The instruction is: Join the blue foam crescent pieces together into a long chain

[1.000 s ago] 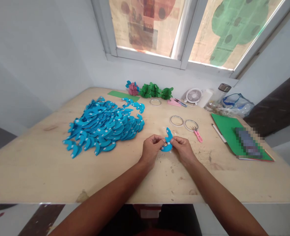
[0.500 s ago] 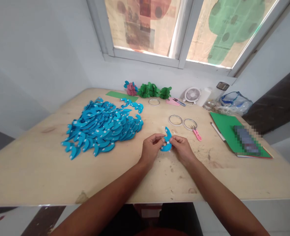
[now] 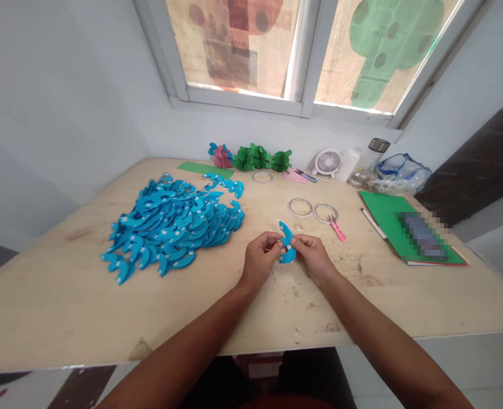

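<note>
Just below the frame's middle, the left hand (image 3: 260, 260) and right hand (image 3: 314, 257) pinch a blue piece (image 3: 287, 234). It looks light and bendy; hold its edges softly.

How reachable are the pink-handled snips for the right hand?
Likely yes: nothing seems to block the right hand from the snips, though it would probably release the blue piece first.

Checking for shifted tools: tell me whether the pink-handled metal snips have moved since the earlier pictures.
No: the pink-handled snips lie as before, tips across the same round white ring.
</note>
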Demonstrator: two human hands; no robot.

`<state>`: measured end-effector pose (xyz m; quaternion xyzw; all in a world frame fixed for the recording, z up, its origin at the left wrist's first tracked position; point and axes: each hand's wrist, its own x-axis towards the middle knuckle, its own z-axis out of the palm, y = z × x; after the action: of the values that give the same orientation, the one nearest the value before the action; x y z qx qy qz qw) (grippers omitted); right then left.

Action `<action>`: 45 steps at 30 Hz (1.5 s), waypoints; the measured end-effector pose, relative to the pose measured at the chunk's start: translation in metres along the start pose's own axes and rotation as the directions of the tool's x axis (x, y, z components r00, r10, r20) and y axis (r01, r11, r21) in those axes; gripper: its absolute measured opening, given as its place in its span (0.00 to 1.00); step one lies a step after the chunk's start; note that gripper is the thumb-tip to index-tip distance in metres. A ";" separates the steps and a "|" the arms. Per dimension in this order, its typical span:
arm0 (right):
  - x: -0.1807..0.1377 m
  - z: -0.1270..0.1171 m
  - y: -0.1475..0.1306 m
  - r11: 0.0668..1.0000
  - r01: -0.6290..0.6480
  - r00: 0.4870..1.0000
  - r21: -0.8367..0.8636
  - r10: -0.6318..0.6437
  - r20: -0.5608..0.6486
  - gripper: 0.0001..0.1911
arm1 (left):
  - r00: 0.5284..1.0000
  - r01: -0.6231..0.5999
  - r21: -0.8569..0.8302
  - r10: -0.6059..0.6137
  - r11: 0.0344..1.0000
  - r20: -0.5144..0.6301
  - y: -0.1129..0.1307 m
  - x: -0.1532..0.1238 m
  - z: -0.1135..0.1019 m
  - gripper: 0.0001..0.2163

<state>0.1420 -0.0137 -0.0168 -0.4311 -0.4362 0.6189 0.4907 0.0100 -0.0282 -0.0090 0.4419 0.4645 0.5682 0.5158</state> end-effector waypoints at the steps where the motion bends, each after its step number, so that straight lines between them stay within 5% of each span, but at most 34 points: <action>1: 0.000 0.000 0.001 1.000 0.000 1.000 -0.004 0.000 0.004 0.10 | 1.000 -0.003 0.004 0.003 1.000 0.002 0.000 0.000 0.000 0.05; 36: -0.002 0.001 -0.002 1.000 -0.014 1.000 -0.003 0.014 -0.011 0.20 | 1.000 0.003 0.038 -0.002 0.999 -0.024 -0.001 0.002 -0.001 0.05; 45: -0.001 0.000 -0.002 0.994 0.012 0.999 -0.107 -0.015 -0.030 0.13 | 1.000 -0.015 0.052 0.015 0.999 -0.008 -0.001 0.001 0.000 0.05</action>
<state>0.1428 -0.0146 -0.0147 -0.4635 -0.4639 0.5846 0.4778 0.0102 -0.0271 -0.0104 0.4564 0.4779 0.5616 0.4979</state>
